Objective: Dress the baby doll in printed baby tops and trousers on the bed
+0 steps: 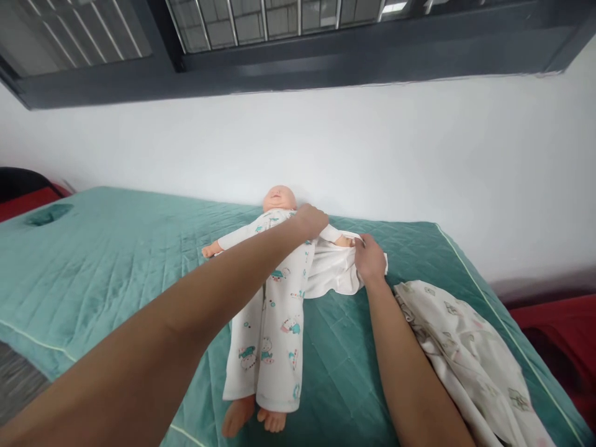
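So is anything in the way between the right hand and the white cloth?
Nothing that I can see. The right hand is holding the white cloth by its edge, near the doll's hand. The patterned fabric lies farther right, out of the way.

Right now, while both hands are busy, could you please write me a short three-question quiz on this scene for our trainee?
1. Which hand grips the edge of the white cloth beside the doll?
2. True or false: the doll lies face down.
3. The doll's feet are: A, in socks; B, bare; C, wrapped in cloth.

Key: 1. The right hand. 2. False; it lies face up. 3. B.
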A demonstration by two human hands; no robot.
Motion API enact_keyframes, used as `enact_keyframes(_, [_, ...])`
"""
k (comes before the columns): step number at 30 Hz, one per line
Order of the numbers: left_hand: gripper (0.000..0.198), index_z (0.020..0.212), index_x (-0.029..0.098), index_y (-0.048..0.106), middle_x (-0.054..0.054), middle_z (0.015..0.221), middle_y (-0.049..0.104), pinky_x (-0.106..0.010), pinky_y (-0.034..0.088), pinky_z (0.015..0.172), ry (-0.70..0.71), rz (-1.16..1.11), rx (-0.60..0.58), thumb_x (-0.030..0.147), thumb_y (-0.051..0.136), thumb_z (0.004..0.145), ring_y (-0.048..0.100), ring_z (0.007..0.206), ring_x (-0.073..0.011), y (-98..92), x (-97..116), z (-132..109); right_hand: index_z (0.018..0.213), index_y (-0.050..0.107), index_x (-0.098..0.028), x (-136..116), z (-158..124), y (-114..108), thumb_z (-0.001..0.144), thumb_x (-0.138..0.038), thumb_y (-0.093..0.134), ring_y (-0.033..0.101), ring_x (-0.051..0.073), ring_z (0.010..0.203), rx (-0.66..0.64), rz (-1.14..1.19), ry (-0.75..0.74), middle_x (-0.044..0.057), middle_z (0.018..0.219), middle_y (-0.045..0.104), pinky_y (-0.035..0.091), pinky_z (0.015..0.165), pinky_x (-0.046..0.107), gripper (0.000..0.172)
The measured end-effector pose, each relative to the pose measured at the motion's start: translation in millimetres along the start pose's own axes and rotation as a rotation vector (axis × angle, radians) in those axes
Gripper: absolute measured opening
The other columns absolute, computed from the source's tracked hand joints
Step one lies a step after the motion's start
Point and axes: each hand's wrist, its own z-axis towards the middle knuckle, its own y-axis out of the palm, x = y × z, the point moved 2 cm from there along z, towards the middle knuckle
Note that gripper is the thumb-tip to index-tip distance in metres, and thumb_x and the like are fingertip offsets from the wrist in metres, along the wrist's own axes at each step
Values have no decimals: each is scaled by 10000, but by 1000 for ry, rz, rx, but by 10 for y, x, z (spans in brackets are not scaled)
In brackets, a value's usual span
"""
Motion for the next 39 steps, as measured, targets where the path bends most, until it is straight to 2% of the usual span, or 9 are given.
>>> enact_keyframes(7, [427,1131,104,692,-211,1109,721,-408,493,834,-3,134,26,46,655,710,678,1012,-339,-137,-120,-183,1044,721,-186,134,125,0,874,-345,530,649,315,1068,53,266,-5,141,1099,739,468,934,439,301])
enact_keyframes(14, [422,1168,156,676,-179,1109,726,-399,502,824,31,88,22,87,624,755,692,959,-305,20,-36,-173,906,742,-169,242,253,58,685,-361,699,720,228,829,36,671,-12,91,925,781,566,743,338,296])
enact_keyframes(18, [434,1202,182,653,-162,1133,719,-397,500,845,46,65,20,120,629,773,688,983,-300,95,-12,-134,866,743,-172,259,251,30,611,-335,745,727,239,817,33,793,-4,97,921,784,582,734,368,303])
enact_keyframes(24, [383,1164,173,658,-160,1150,717,-393,498,847,69,43,13,175,660,781,685,979,-300,201,43,-40,827,714,-160,246,254,-34,647,-283,681,730,257,891,143,813,-29,120,939,779,584,838,430,221])
enact_keyframes(29, [357,1171,132,649,-182,1179,698,-422,496,869,53,6,37,253,643,834,663,1039,-326,233,202,-23,942,716,-177,26,118,-32,758,-227,524,671,240,1041,314,667,-144,86,1044,750,481,1031,467,271])
enact_keyframes(32, [412,1227,123,616,-177,1289,645,-440,482,936,58,-60,122,326,617,869,605,1167,-337,165,214,-278,1014,727,-216,-198,-31,50,815,-268,525,653,245,1078,238,550,-266,65,1114,736,482,1026,460,288])
enact_keyframes(34, [359,1202,155,631,-131,1271,664,-407,489,945,45,-246,263,334,578,895,609,1172,-302,145,85,-577,1078,716,-227,-332,-131,115,856,-315,528,651,251,1096,149,483,-326,71,1159,727,480,1029,464,303])
enact_keyframes(36, [383,1264,203,610,-89,1331,648,-395,475,996,-69,-480,434,367,547,923,596,1218,-280,221,-171,-911,1147,693,-230,-437,-218,171,891,-348,518,633,258,1158,68,427,-367,79,1219,710,455,1064,473,332])
enact_keyframes(39, [400,1257,239,624,-63,1338,654,-405,431,1077,-326,-847,635,451,521,934,582,1251,-270,533,-609,-1305,1233,663,-236,-540,-309,234,916,-395,532,542,268,1315,-27,364,-414,85,1351,648,367,1154,491,379])
